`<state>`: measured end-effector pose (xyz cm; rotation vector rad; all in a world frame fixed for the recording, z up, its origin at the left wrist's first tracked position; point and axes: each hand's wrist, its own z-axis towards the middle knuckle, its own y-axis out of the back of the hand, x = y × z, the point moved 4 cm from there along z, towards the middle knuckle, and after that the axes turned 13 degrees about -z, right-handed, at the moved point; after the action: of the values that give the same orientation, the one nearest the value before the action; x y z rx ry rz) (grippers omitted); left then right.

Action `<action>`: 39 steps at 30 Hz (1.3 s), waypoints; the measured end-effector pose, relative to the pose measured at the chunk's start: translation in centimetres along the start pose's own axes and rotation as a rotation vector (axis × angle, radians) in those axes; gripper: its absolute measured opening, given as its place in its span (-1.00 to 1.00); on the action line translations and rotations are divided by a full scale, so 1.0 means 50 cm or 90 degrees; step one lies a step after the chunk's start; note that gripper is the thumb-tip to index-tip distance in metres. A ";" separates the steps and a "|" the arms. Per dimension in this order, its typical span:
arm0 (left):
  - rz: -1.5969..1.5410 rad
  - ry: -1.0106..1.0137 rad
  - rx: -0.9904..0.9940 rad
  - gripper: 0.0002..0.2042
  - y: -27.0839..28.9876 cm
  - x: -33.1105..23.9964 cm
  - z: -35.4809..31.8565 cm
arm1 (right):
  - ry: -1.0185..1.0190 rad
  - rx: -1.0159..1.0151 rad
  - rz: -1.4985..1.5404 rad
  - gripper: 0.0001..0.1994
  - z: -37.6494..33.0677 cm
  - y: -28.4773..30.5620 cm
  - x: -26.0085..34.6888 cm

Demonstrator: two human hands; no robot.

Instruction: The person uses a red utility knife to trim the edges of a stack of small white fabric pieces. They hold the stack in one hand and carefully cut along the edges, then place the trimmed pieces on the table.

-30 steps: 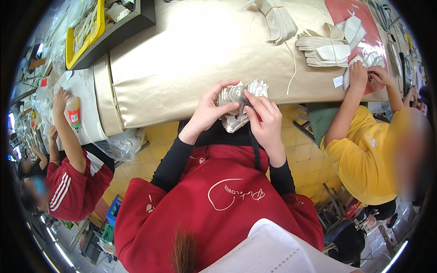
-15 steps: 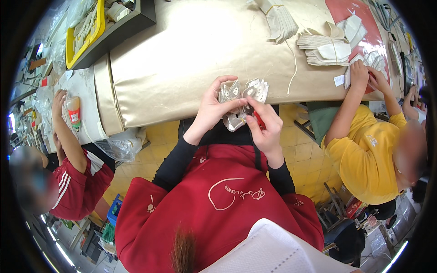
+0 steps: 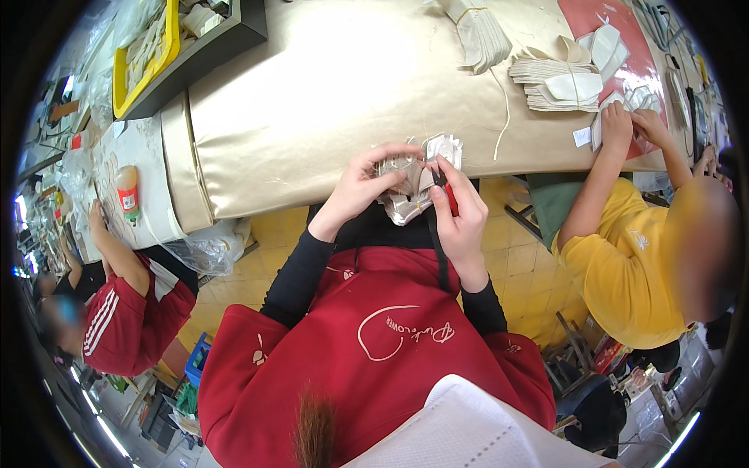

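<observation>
Both hands have drawn closer together at the table (image 3: 328, 101) edge: the left hand (image 3: 360, 187) grips the pale fabric bundle (image 3: 413, 183), while the right hand (image 3: 460, 218), closed on a red tool (image 3: 451, 199), now presses against it, suggesting trimming underway

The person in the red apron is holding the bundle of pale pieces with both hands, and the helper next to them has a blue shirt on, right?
Not quite. In the head view the co-worker's shirt is yellow, not blue. The rest holds: the left hand and the right hand both hold the bundle of pale pieces at the edge of the table.
</observation>
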<state>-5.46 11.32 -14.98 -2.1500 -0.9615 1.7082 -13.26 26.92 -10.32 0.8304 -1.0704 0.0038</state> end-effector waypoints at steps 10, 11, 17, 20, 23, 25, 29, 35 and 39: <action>0.027 -0.023 -0.052 -0.63 0.007 0.014 0.002 | 0.076 0.019 -0.184 -0.64 -0.003 -0.015 -0.002; 0.015 0.000 -0.056 -0.62 0.008 0.015 0.003 | 0.088 0.014 -0.194 -0.64 -0.002 -0.016 -0.003; -0.056 0.041 -0.067 -0.60 0.008 0.014 0.004 | 0.122 0.003 -0.221 -0.62 0.003 -0.020 -0.009; -0.059 0.056 -0.071 -0.58 0.007 0.012 0.004 | 0.127 0.008 -0.229 -0.61 0.004 -0.019 -0.011; -0.048 0.054 -0.071 -0.58 0.007 0.010 0.004 | 0.137 0.003 -0.234 -0.62 0.004 -0.020 -0.011; -0.035 0.060 -0.078 -0.59 0.008 0.010 0.003 | 0.145 0.003 -0.243 -0.63 0.005 -0.020 -0.011; -0.030 0.069 -0.075 -0.59 0.008 0.009 0.002 | 0.164 0.011 -0.259 -0.65 0.008 -0.015 -0.013; -0.020 0.029 -0.043 -0.58 0.008 0.005 0.004 | 0.160 0.010 -0.248 -0.67 0.012 -0.010 -0.009; -0.020 0.022 -0.040 -0.59 0.008 0.008 0.003 | 0.149 0.018 -0.221 -0.71 0.013 -0.010 -0.011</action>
<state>-5.40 11.22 -15.57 -2.1844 -1.0473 1.6411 -13.85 26.37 -10.89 1.0067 -0.6998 -0.1726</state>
